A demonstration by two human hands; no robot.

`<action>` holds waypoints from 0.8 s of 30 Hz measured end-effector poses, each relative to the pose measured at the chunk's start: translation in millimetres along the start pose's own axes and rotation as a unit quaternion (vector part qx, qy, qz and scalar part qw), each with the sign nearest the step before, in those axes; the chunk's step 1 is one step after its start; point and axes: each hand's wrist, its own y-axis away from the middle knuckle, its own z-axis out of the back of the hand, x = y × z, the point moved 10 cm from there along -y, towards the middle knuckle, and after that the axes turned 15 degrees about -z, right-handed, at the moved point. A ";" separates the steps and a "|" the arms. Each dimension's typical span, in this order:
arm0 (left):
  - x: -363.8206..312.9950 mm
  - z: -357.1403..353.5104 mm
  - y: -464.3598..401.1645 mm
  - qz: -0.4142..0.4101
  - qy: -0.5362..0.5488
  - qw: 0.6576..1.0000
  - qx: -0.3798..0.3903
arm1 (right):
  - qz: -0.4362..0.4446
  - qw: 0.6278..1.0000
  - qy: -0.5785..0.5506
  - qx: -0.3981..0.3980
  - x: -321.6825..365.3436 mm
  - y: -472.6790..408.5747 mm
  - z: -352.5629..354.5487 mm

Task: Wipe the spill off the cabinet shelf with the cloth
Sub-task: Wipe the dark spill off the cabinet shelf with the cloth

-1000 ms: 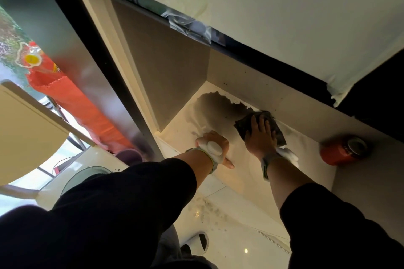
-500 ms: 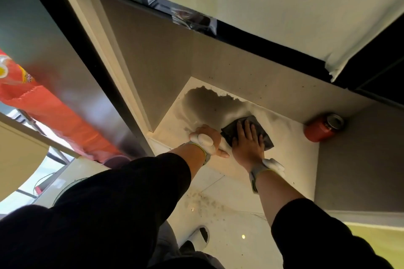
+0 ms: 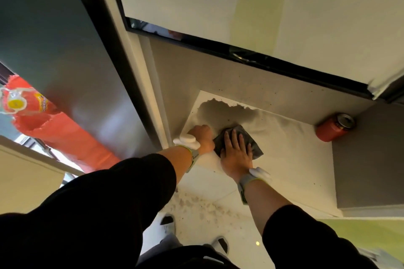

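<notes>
Right hand (image 3: 237,153), fingers spread flat, presses the dark cloth (image 3: 253,146) on the white shelf (image 3: 295,159) without gripping it; the spill (image 3: 225,113) lies just beyond, toward the back left corner; best pushed over with even pressure. Left hand (image 3: 201,137), loosely closed and empty, braces at the shelf's front left; red can (image 3: 333,128) lies well apart at back right, no obstacle.

- Right hand (image 3: 237,150) pressed flat on dark cloth (image 3: 254,145), on white shelf (image 3: 290,159).
- Left hand (image 3: 202,137) fisted beside cloth.
- Grey spill (image 3: 223,113) behind.
- Red can (image 3: 333,127) in far-right corner.
</notes>
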 end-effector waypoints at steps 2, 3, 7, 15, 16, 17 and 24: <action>13.3 -5.7 0.9 0.014 -0.020 1.000 0.014 | -0.002 1.000 0.004 0.001 5.1 -3.6 1.5; 19.4 -11.1 -0.2 0.023 -0.012 0.999 0.037 | -0.008 1.000 0.005 0.004 6.5 -5.0 1.4; 20.6 -11.8 -6.1 0.021 0.057 0.991 0.123 | -0.045 0.999 -0.009 0.025 15.8 -17.6 1.7; 25.1 -29.3 -27.6 -0.053 -0.083 0.987 0.129 | -0.104 0.993 -0.019 0.056 24.3 -50.3 3.2; 26.1 -30.1 -30.4 -0.060 -0.087 0.986 0.127 | -0.107 0.993 -0.021 0.054 25.6 -53.5 4.0; 25.9 -29.5 -31.3 -0.064 -0.084 0.987 0.122 | -0.109 0.992 -0.020 0.053 26.5 -56.5 5.2; 29.8 -33.8 -29.7 -0.049 -0.048 0.991 0.112 | -0.104 0.991 0.001 0.086 29.7 -83.1 12.0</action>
